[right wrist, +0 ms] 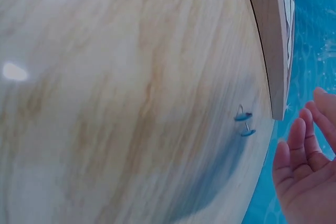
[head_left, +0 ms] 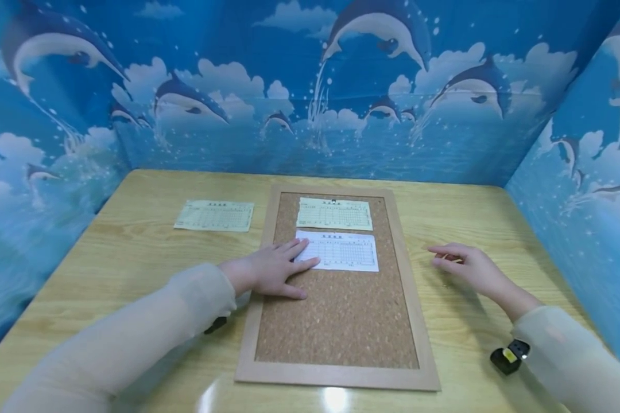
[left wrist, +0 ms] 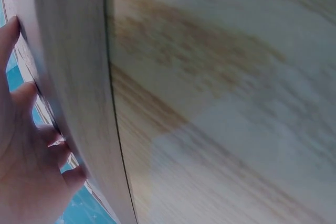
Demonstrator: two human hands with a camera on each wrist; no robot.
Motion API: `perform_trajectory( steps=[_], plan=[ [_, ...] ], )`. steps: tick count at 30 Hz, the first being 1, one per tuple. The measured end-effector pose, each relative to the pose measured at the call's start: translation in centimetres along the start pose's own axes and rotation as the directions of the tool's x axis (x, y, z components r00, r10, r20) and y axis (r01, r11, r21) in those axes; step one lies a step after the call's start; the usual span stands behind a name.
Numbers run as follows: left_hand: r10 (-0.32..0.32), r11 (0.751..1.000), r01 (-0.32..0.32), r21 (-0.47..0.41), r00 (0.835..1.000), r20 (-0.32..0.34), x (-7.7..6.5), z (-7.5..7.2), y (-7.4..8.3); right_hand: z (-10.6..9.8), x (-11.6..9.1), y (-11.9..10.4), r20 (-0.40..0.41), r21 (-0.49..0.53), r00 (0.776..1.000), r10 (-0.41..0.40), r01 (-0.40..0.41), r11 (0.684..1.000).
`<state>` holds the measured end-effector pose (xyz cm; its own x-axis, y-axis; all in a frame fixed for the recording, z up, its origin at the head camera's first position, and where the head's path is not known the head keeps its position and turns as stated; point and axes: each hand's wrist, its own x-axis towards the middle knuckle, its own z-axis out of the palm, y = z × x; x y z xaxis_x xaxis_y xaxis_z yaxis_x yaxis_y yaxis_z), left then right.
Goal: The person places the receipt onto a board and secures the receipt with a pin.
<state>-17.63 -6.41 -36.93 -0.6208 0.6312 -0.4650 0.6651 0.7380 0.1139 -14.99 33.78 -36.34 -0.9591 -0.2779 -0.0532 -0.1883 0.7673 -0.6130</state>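
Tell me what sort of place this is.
Probably a small booth set up for tabletop work: a dolphin-print backdrop rises behind and on both sides of a wood-grain table, where a cork board bears two printed slips.

Before you, glossy tabletop, wood-grained, throwing back bright glare. Your board: matt cork, speckled, rough-looking; frame smooth, wood-like, duller. White sheet, two pale green sheets: thin paper, matt. Two tacks: metallic look. Your sleeves: plain matt cloth. Backdrop you face: printed cloth, faintly creased. Your right-wrist device: black, plastic-looking.
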Motion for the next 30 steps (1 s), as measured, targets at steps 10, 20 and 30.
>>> perform_trajectory(
  steps=[10, 20, 30],
  plan=[
    [-0.009, 1.000, 0.009, -0.012, 1.000, 0.013, -0.1, 0.0, -0.2, -0.5, -0.4, 1.4, -0.009, 0.016, 0.998, 0.063, -0.063, 0.998],
    [0.009, 1.000, -0.009, -0.003, 1.000, 0.001, -0.1, -0.1, -0.3, -0.2, -0.5, 2.5, 0.043, -0.006, 0.990, 0.135, -0.135, 0.991],
    [0.017, 1.000, -0.017, -0.008, 1.000, 0.001, 0.0, 0.1, -0.1, 0.2, -0.8, 3.3, 0.058, -0.022, 0.987, 0.150, -0.149, 0.989]
  ],
)
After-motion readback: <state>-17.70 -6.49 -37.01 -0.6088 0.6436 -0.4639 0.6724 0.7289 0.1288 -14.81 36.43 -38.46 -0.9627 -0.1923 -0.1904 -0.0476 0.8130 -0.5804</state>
